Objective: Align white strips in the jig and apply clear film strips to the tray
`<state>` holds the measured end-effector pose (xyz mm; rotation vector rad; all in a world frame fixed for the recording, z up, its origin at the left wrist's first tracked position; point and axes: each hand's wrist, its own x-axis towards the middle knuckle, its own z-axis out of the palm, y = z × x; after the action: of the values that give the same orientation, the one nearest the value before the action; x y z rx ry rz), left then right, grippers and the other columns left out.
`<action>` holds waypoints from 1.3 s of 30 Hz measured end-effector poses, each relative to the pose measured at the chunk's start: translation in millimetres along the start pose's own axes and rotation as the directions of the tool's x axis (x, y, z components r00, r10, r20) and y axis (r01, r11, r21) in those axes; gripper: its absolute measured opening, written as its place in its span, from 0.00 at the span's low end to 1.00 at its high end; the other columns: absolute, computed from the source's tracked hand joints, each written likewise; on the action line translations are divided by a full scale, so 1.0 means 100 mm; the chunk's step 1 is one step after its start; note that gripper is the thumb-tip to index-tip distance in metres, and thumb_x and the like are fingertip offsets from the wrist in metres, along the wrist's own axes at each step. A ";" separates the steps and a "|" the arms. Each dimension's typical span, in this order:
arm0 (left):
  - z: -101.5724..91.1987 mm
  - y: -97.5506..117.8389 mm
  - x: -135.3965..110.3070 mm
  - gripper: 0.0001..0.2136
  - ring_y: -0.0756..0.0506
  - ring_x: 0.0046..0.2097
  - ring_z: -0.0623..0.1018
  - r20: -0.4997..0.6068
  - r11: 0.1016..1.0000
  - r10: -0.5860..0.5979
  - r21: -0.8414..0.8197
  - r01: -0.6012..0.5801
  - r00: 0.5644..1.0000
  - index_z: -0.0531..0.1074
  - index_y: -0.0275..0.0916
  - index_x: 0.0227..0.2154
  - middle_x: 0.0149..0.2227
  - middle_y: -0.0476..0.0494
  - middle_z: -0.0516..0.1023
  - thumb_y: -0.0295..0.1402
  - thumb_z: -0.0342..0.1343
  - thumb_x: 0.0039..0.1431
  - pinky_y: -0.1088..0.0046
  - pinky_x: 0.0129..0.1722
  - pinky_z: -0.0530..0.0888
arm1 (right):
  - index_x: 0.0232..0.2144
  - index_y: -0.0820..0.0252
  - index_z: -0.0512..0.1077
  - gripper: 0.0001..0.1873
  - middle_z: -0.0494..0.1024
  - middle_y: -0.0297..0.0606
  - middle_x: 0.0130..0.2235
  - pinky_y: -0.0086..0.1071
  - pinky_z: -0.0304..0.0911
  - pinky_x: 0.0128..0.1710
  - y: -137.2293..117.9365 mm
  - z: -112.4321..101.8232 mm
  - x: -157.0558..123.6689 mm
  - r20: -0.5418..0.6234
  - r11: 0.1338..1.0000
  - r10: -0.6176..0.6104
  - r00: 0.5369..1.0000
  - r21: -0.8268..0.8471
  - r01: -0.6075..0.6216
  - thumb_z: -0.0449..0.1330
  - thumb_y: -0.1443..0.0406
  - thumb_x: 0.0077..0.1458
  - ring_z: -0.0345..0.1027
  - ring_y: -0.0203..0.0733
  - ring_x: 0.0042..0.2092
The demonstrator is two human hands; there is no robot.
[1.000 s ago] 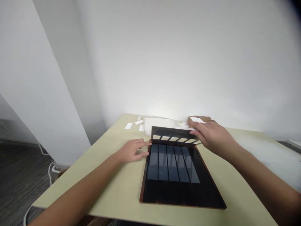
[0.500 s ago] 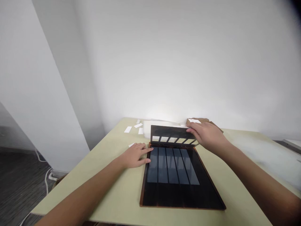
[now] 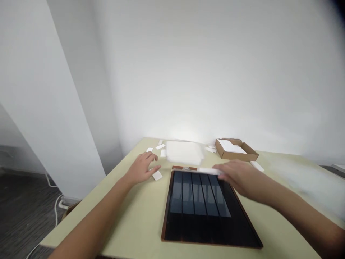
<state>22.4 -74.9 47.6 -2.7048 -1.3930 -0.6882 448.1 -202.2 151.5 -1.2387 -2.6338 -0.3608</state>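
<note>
In the head view a black flat board with brown edges lies on the table, a small metal clip at its far edge. Dark glossy panels side by side fill much of its face. My right hand, blurred, is closed at the board's far right. At its fingertips a thin sheet shows almost edge-on with a whitish glare; its face is hidden. My left hand is open, fingers apart, left of the board and close to a small white card.
A brown cardboard box with white paper stands at the back right. Behind the board lies a blurry white stack. Several white cards are scattered around, one beside the box. The pale green table meets a white wall.
My right hand has come down towards me, and the slotted black sheet it held upright no longer shows its face. My left hand has left the board's edge and moved left.
</note>
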 end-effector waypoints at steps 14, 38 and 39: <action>0.16 0.02 -0.08 0.25 0.38 0.54 0.77 0.200 0.991 -0.134 0.031 0.130 0.971 0.68 0.40 0.61 0.55 0.37 0.75 0.48 0.58 0.69 0.49 0.57 0.74 | 0.50 0.61 0.77 0.16 0.84 0.40 0.37 0.62 0.43 0.72 -0.60 1.10 -0.74 -0.362 0.936 -0.320 0.875 -0.262 0.234 0.57 0.59 0.69 0.75 0.50 0.41; -0.04 0.93 0.11 0.35 0.33 0.59 0.73 0.324 0.956 0.123 -0.292 -0.025 0.938 0.64 0.50 0.61 0.57 0.41 0.73 0.36 0.67 0.50 0.61 0.52 0.74 | 0.41 0.53 0.78 0.17 0.81 0.42 0.45 0.54 0.63 0.60 0.66 1.27 -0.58 -0.426 0.857 0.466 0.776 0.436 -0.275 0.50 0.56 0.71 0.74 0.52 0.50; -0.03 0.98 0.11 0.34 0.32 0.59 0.72 0.340 0.956 0.131 -0.294 -0.027 0.931 0.65 0.50 0.60 0.57 0.41 0.73 0.34 0.67 0.48 0.61 0.53 0.74 | 0.40 0.55 0.77 0.22 0.80 0.44 0.44 0.51 0.67 0.55 0.79 1.38 -0.54 -0.421 0.817 0.535 0.732 0.477 -0.324 0.46 0.54 0.72 0.75 0.52 0.48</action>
<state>102.7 -126.2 71.9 -3.2278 -1.3206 -0.4342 531.5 -150.2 15.8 -1.3315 -1.7501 -0.0877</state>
